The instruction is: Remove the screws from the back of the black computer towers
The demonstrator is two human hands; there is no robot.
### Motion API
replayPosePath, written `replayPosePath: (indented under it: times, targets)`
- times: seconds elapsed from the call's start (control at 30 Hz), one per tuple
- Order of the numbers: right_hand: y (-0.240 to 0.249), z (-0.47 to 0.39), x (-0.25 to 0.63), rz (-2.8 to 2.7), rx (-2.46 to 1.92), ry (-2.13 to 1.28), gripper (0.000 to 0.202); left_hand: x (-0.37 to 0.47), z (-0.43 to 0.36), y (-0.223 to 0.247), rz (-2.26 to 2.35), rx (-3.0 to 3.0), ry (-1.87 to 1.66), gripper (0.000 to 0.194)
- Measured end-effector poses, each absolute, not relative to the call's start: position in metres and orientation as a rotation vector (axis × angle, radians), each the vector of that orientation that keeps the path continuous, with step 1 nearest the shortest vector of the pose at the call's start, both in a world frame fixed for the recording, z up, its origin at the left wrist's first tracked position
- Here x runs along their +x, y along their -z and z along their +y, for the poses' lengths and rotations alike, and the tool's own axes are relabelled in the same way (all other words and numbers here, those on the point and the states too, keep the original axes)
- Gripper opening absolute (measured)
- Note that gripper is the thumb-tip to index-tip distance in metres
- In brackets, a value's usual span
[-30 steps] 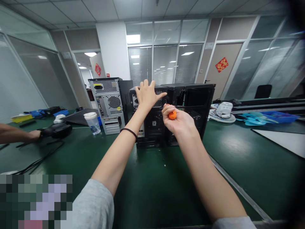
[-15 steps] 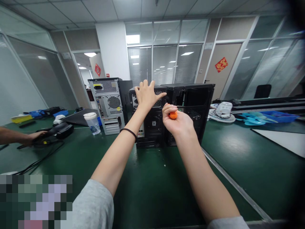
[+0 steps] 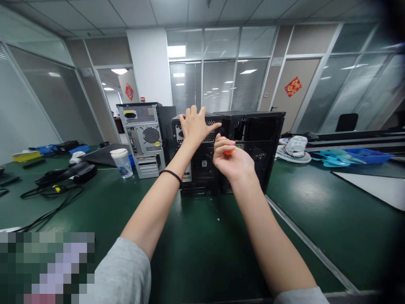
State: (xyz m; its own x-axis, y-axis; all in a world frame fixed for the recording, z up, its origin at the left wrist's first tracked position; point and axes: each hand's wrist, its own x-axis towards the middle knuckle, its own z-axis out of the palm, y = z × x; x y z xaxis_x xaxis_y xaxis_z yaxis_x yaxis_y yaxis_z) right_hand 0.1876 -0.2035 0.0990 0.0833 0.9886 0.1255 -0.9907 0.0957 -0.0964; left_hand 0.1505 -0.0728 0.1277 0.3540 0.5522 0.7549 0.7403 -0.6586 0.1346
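Observation:
A black computer case [image 3: 204,179] stands on the green table with its back panel facing me. My left hand [image 3: 195,127] lies spread over the upper part of that panel, fingers at the top edge and thumb out to the right. Just right of it and lower, my right hand [image 3: 234,161] is closed round an orange-handled screwdriver [image 3: 229,152]; only the handle's rounded end shows, and its shaft is hidden by my fingers. Beside this case, on the right, is another black case [image 3: 268,128] with an open side or bay.
A silver-backed computer tower [image 3: 148,135] stands left, with a white-lidded plastic cup [image 3: 122,164] before it. Black straps and cables [image 3: 68,175] lie far left. On the right are a white device [image 3: 296,147], a blue tray [image 3: 368,156] and a white board [image 3: 376,188].
My right hand has turned slightly and shifted a little left, hiding more of the orange handle. My left hand stays put. Another person's hand has left the straps at far left.

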Motion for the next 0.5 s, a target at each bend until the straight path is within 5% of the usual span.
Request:
replayPosePath:
  times: [0.5]
  targets:
    - [-0.0986, -0.2077, 0.1833, -0.219, -0.496, -1.302, 0.027, 0.1492, -0.0747, -0.1272, -1.176, -2.344, 1.175, 0.065]
